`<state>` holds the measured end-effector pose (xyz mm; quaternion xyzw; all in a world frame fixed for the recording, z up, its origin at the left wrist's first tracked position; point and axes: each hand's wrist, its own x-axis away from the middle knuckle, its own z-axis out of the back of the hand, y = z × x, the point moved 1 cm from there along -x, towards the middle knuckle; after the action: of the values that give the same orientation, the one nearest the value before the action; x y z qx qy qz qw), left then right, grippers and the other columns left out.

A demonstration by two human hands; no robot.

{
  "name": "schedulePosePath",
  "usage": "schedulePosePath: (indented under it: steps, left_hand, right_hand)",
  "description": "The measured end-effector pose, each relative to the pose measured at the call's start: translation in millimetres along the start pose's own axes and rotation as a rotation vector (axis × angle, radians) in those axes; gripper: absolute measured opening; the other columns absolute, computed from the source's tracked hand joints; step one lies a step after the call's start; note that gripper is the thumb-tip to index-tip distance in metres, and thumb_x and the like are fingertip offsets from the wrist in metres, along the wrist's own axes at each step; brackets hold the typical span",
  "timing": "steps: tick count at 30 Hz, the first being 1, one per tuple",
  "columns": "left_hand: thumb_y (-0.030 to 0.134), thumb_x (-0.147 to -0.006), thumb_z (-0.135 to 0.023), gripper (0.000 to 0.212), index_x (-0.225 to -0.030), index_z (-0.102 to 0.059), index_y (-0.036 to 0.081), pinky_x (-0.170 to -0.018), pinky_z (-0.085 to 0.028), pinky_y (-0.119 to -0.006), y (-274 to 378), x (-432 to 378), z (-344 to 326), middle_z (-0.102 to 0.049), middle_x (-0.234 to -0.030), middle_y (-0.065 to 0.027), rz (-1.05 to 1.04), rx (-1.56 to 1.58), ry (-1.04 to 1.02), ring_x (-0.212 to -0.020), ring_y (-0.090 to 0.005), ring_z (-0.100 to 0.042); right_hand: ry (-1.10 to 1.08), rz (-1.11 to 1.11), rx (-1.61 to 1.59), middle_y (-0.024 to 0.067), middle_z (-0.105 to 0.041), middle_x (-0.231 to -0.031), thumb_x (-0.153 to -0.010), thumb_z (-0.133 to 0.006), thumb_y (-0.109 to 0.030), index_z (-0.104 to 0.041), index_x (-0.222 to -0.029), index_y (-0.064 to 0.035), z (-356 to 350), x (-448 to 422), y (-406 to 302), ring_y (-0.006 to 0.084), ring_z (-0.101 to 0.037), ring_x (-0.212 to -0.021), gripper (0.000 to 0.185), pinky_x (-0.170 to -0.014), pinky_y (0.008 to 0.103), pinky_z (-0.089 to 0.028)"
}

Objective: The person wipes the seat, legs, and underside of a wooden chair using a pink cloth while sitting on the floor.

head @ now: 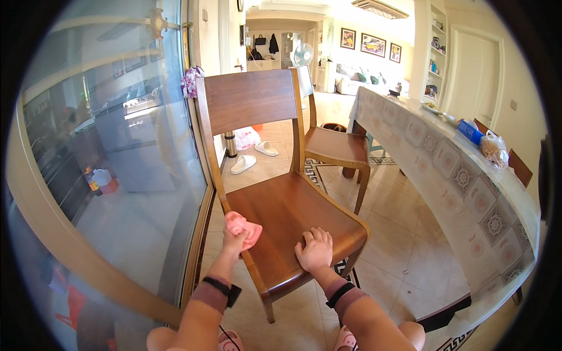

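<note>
Before me stands a brown wooden chair (281, 210), its backrest on the far side. My left hand (235, 240) grips a folded pink cloth (246, 230) at the left edge of the seat. Part of the cloth lies over that edge, and my fingers are partly hidden by it. My right hand (315, 250) rests on the front part of the seat, fingers apart, holding nothing. A purple and white patterned cloth (190, 82) hangs at the top left corner of the backrest.
A glass sliding door (131, 153) runs close along the left. To the right is a table with a patterned tablecloth (421, 145). A second wooden chair (338, 145) stands behind the first. White slippers (243, 164) lie on the tiled floor beyond.
</note>
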<state>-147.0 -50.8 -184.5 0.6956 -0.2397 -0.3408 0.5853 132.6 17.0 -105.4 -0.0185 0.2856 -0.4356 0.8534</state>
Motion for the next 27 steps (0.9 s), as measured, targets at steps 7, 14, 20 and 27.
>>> schedulePosePath:
  steps: [7,14,20,27]
  left_hand:
    - [0.002,-0.086,-0.071,0.064,-0.140,-0.037,0.006,-0.088,-0.056,-0.038,8.3,-82.2,-13.1,-0.062,-0.122,-0.0171,0.060,-0.440,0.276,-0.112,-0.0277,-0.064]
    - [0.035,-0.094,-0.061,0.078,-0.158,-0.018,0.022,-0.114,-0.031,-0.054,0.5,-71.3,21.5,-0.001,-0.165,-0.0158,0.164,-1.022,0.195,-0.143,-0.0500,-0.025]
    - [0.048,-0.091,-0.057,0.081,-0.157,-0.022,0.016,-0.118,-0.017,-0.059,22.7,3.2,6.5,-0.008,-0.164,-0.0205,-0.056,-1.316,-0.250,-0.149,-0.0459,-0.013]
    - [0.057,-0.084,-0.060,0.093,-0.154,-0.027,0.007,-0.119,-0.020,-0.052,41.1,-0.3,16.7,-0.011,-0.163,-0.0229,-0.129,-1.191,-0.394,-0.151,-0.0399,-0.009]
  right_hand:
    - [-0.017,-0.019,0.027,0.0137,-0.058,-0.132,-0.084,-0.060,-0.034,-0.067,-0.112,-0.0082,7.2,0.6,10.0,0.0318,-0.044,-0.133,0.038,-0.116,0.0487,-0.028]
    - [-0.026,0.008,-0.032,0.0130,-0.058,-0.132,-0.084,-0.059,-0.034,-0.067,-0.112,-0.0090,2.9,-0.7,-8.1,0.0306,-0.043,-0.134,0.038,-0.116,0.0484,-0.027]
    - [-0.012,0.007,-0.024,0.0139,-0.057,-0.133,-0.084,-0.060,-0.034,-0.067,-0.111,-0.0081,1.4,-1.2,-6.7,0.0307,-0.044,-0.134,0.038,-0.116,0.0486,-0.028]
    - [-0.005,0.006,-0.038,0.0146,-0.057,-0.133,-0.084,-0.060,-0.035,-0.068,-0.111,-0.0073,2.2,0.0,-8.6,0.0316,-0.044,-0.133,0.039,-0.116,0.0489,-0.028]
